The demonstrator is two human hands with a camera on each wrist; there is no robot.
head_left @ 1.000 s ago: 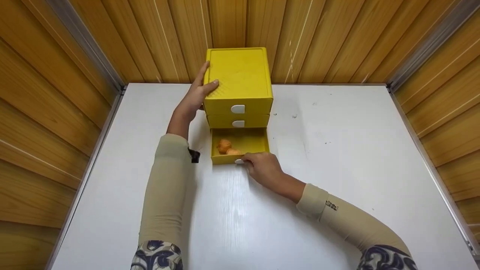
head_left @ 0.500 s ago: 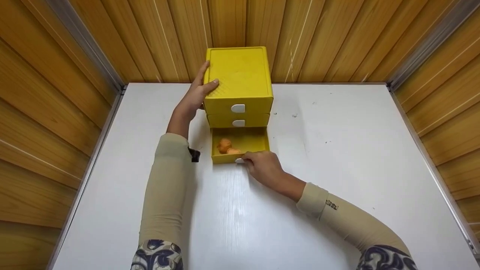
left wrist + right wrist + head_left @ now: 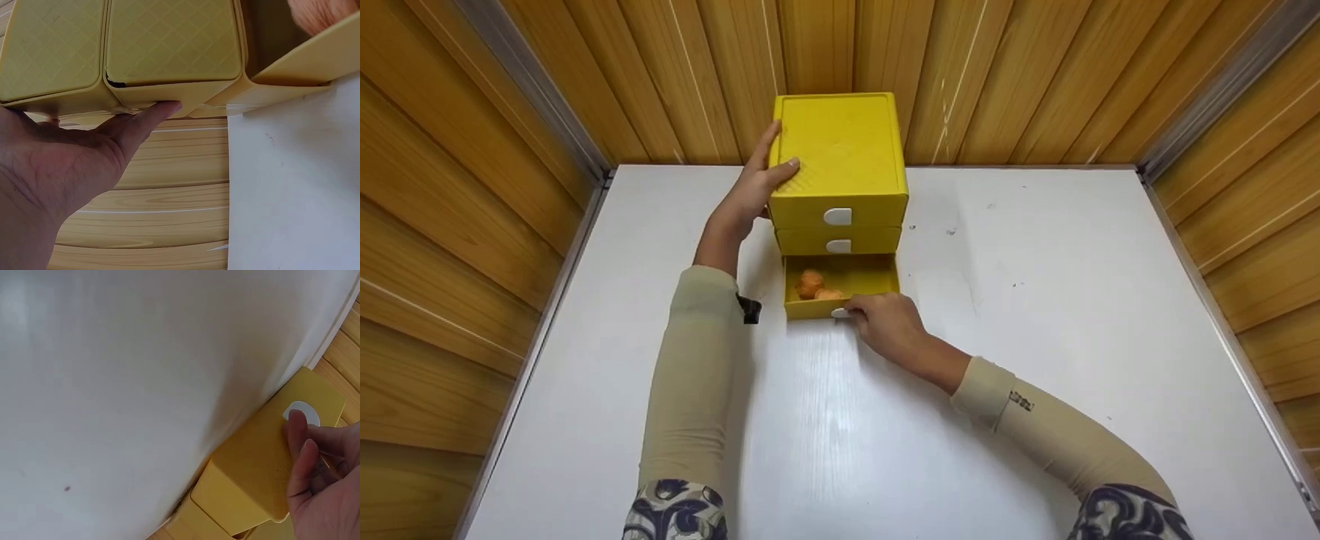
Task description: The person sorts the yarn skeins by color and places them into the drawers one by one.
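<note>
A yellow cabinet (image 3: 840, 146) with three stacked drawers stands at the back of the white table. Its bottom drawer (image 3: 874, 276) is pulled partway out, and two orange, roundish, lumpy things (image 3: 810, 284) lie at its left. My left hand (image 3: 751, 187) rests on the cabinet's left side, fingers extended along the wall and thumb on the top. In the left wrist view, the left hand (image 3: 73, 163) presses against the yellow side. My right hand (image 3: 889, 324) pinches the bottom drawer's white handle (image 3: 840, 313). Curled right fingers partly cover this handle (image 3: 304, 412) in the right wrist view.
Wood-patterned panels (image 3: 997, 82) rise behind the table and on both sides. The white table (image 3: 1035, 315) spreads around the cabinet. Two upper drawers, with white handles (image 3: 838, 217), are closed.
The bottom drawer has slid slightly inward, with my right hand moving along with it toward the cabinet. The left hand has stayed in place on the cabinet.
</note>
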